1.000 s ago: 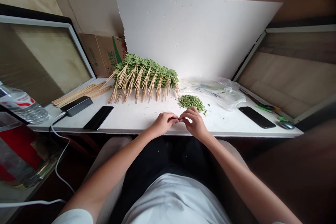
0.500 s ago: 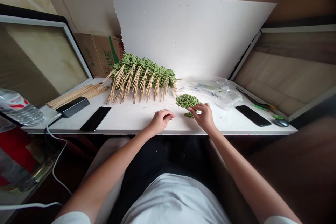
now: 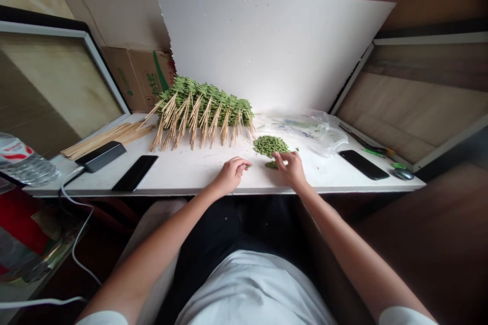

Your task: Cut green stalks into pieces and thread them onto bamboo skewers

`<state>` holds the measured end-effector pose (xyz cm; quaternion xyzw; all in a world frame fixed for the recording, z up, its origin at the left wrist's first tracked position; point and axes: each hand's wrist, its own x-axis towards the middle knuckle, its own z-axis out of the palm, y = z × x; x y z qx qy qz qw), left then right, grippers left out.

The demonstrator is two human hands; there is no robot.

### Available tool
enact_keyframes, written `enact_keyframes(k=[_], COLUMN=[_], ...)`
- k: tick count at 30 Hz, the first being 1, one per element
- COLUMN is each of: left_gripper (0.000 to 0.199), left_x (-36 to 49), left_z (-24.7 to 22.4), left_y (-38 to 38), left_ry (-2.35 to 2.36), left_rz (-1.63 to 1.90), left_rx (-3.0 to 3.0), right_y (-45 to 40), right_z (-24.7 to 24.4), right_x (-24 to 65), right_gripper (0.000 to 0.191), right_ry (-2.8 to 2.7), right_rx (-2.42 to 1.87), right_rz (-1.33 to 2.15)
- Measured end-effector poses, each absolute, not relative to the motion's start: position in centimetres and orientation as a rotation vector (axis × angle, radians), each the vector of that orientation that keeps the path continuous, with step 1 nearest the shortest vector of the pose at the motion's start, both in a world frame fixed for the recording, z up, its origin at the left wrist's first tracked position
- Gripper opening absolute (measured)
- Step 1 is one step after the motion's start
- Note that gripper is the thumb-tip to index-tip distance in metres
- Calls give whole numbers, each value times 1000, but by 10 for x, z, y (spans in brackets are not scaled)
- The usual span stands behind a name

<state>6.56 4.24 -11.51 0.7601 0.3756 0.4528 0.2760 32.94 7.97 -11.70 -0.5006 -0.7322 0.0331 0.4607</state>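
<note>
My left hand (image 3: 230,175) is closed above the table's front part, thumb and forefinger pinched on a small green piece (image 3: 248,166). My right hand (image 3: 293,170) is at the near right side of a heap of short green stalk-like pieces (image 3: 270,144); its thumb and forefinger are close together, and whatever is between them is too small to make out. A smaller cluster of these pieces (image 3: 271,164) lies beside that hand, partly covered by it. Farther left, a large stack of green pieces on wooden skewers (image 3: 208,99) has its bare stick ends fanned toward me.
Loose wooden skewers (image 3: 110,137) lie at the left, near a black box with a cable (image 3: 101,156), a phone (image 3: 135,173) and a water bottle (image 3: 26,160). A clear plastic bag (image 3: 320,132) and another dark phone (image 3: 364,164) are at the right. A white board (image 3: 278,51) stands behind.
My right hand has shifted slightly left with its fingers drawn closer to the heap. A green piece now shows at my left fingertips. The whole view has shifted slightly.
</note>
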Motion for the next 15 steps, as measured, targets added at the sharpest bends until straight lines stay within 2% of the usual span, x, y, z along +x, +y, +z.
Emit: enact_keyframes(k=[5, 9, 15], left_gripper=[28, 30, 24], left_x=[71, 72, 71], left_z=[-112, -107, -105], left_y=[38, 34, 34], left_ry=[966, 924, 1007], left_rz=[1269, 1232, 1212], left_rx=[1882, 1835, 1813], right_y=[50, 39, 43], right_z=[-92, -87, -87], right_x=[301, 288, 293], right_gripper=[40, 25, 21], right_ry=[-2015, -2046, -1905], right_rx=[-934, -759, -837], right_rz=[404, 343, 222])
